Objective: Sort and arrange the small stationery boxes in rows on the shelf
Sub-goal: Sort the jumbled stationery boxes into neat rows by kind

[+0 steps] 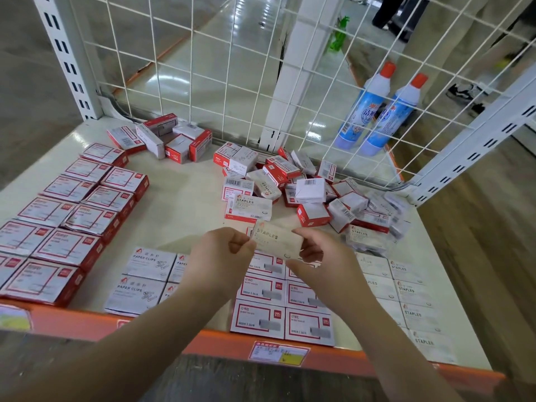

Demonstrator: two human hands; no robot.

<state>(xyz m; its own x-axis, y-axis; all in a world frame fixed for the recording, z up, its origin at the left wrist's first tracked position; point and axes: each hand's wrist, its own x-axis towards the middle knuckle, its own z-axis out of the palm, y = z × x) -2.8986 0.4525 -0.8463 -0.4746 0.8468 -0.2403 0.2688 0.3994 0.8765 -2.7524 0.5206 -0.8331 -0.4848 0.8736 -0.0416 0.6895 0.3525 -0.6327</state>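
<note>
A white staples box (277,238) is held above the shelf (179,198) between both hands. My left hand (223,253) pinches its left end and my right hand (316,250) grips its right end. Under my hands lie rows of red-framed staple boxes (285,309). White paper clip boxes (142,281) sit in rows to the left, white staples boxes (412,297) in rows to the right. Larger red-and-white boxes (66,216) form two rows along the left side. An unsorted heap of small boxes (313,192) lies at the back right, a smaller heap (165,137) at the back left.
A white wire grid (232,62) closes the shelf's back. Two blue bottles with red caps (377,111) stand behind it. The orange front rail (203,340) carries a price label (278,352). Slotted white uprights stand at the back left and right.
</note>
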